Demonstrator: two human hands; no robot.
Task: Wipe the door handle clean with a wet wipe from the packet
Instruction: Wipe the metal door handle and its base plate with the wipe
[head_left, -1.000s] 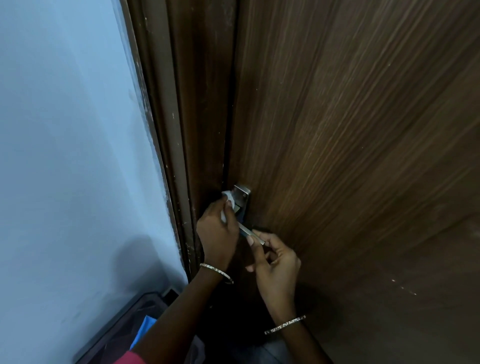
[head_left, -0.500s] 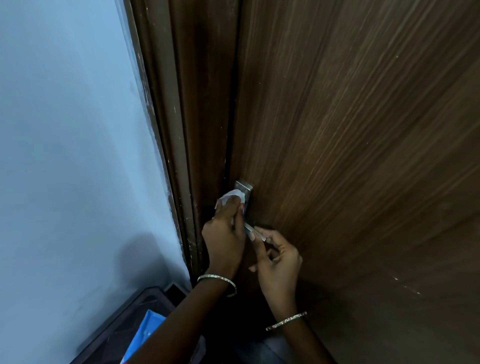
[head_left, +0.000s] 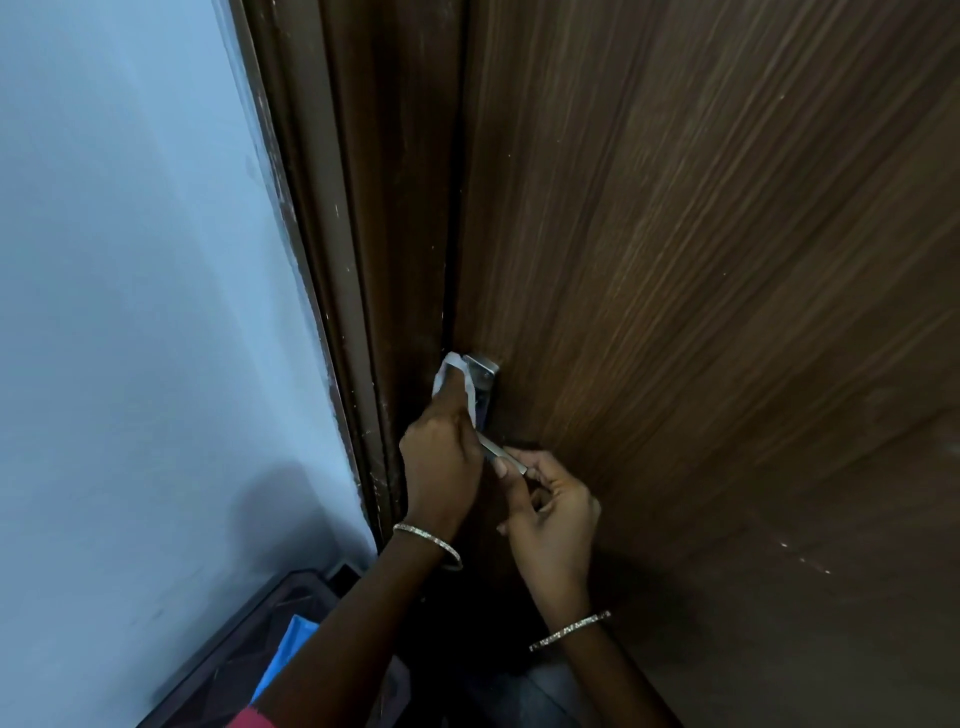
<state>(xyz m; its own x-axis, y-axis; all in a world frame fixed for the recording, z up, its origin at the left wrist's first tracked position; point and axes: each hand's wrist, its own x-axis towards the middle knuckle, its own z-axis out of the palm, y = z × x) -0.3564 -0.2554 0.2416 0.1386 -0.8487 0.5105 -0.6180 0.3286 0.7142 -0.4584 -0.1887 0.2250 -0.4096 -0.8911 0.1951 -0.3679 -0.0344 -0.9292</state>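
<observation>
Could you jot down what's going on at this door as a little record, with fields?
Setting: dark brown wooden door beside a pale blue wall
Left hand: presses a white wet wipe on the silver metal backplate
Right hand: pinches the end of the silver lever handle, steadying it
Wrists: thin silver bangle on each
Stage: wiping under way

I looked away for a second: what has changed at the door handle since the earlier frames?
The left hand has slid the wet wipe upward, from the middle of the backplate to its top edge. Nothing was picked up or let go. The right hand still pinches the end of the lever, and the door stays shut.
</observation>
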